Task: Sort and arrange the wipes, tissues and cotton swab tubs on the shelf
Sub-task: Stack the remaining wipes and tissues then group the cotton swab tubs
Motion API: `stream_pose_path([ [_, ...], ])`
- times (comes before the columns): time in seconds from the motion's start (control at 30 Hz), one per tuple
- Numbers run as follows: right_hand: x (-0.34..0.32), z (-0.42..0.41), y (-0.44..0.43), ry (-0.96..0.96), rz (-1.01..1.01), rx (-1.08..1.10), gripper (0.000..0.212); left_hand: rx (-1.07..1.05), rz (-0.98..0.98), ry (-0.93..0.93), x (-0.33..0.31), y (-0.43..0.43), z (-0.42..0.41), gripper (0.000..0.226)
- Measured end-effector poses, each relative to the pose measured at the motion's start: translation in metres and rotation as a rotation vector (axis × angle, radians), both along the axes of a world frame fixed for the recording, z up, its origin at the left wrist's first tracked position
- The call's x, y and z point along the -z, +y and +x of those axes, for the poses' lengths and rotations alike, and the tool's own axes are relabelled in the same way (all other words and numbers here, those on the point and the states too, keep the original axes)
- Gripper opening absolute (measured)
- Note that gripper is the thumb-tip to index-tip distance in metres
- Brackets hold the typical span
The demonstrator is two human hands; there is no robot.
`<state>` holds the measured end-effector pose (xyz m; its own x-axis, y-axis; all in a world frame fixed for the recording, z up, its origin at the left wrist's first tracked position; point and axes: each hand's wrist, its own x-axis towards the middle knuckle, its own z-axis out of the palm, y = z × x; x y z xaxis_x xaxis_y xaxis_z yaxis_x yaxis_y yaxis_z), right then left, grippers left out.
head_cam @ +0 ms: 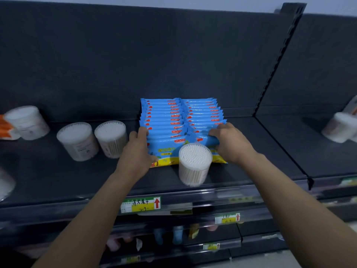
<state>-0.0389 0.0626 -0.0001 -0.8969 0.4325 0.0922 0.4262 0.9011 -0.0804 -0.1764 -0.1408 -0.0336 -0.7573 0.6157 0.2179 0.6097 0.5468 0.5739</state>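
Blue wipe packs (pixel 173 120) are standing on edge in two rows side by side on the dark shelf (pixel 251 151), in the middle of the frame, running back towards the rear panel. The left hand (pixel 138 149) is holding the left side of the left row: its fingers (pixel 142 132) are lying together along the ends of the packs while the thumb is curling across the face of the frontmost pack. The right hand (pixel 229 144) is gripping the near end of the right row, its fingers (pixel 215 132) bending over the tops of the front packs.

A front tub (pixel 194 163) of cotton swabs is standing upright just below centre, touching the faces of the frontmost packs, between the two wrists. Two upright tubs (pixel 77 141) are sitting close together at middle left, the nearer one just beside the left hand. Further left a tilted tub (pixel 27 121) is leaning beside orange packs (pixel 5 128) at the frame edge. At the right edge, past the shelf divider, a blurred tub (pixel 340 126) is lying tilted. A yellow price label (pixel 141 205) is showing on the shelf's front rail.
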Motion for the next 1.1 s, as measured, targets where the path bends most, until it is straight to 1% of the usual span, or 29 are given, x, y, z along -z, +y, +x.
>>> stream_pose_path([
  [0.07, -0.002, 0.0, 0.003, 0.022, -0.052, 0.004, 0.035, -0.009, -0.01, 0.004, 0.0, 0.002, 0.002, 0.065],
  [0.13, -0.005, -0.001, 0.004, -0.013, -0.066, -0.013, 0.027, -0.018, 0.003, -0.029, 0.0, 0.001, 0.002, 0.067],
  [0.2, -0.009, -0.004, 0.006, -0.054, -0.069, -0.036, 0.026, -0.03, 0.032, -0.075, -0.001, 0.0, 0.003, 0.069],
  [0.3, -0.01, -0.004, 0.009, -0.069, -0.057, -0.065, 0.023, -0.067, 0.005, -0.043, 0.002, 0.003, 0.004, 0.067],
  [0.47, -0.005, -0.002, 0.016, -0.052, 0.015, -0.147, 0.033, -0.095, 0.03, -0.009, 0.007, 0.01, 0.008, 0.065],
  [0.53, -0.004, 0.0, 0.017, -0.061, 0.029, -0.17, 0.035, -0.086, 0.034, -0.036, 0.006, 0.009, 0.009, 0.065],
  [0.63, -0.004, 0.004, 0.018, -0.057, 0.069, -0.185, 0.037, -0.085, 0.063, -0.129, 0.003, 0.009, 0.01, 0.066],
  [0.7, -0.004, 0.006, 0.018, -0.049, 0.086, -0.183, 0.039, -0.101, 0.063, -0.135, 0.002, 0.011, 0.013, 0.062],
  [0.77, -0.004, 0.007, 0.018, -0.045, 0.095, -0.187, 0.04, -0.129, 0.063, -0.1, 0.003, 0.013, 0.016, 0.059],
  [0.83, -0.004, 0.007, 0.018, -0.044, 0.078, -0.2, 0.04, -0.159, 0.063, -0.071, 0.004, 0.014, 0.018, 0.058],
  [0.97, -0.01, 0.01, 0.023, -0.036, -0.049, -0.217, 0.036, -0.175, 0.061, -0.065, 0.003, 0.013, 0.025, 0.061],
  [1.1, -0.017, 0.012, 0.024, 0.058, -0.109, -0.235, 0.035, -0.166, 0.064, -0.092, 0.003, 0.01, 0.03, 0.069],
])
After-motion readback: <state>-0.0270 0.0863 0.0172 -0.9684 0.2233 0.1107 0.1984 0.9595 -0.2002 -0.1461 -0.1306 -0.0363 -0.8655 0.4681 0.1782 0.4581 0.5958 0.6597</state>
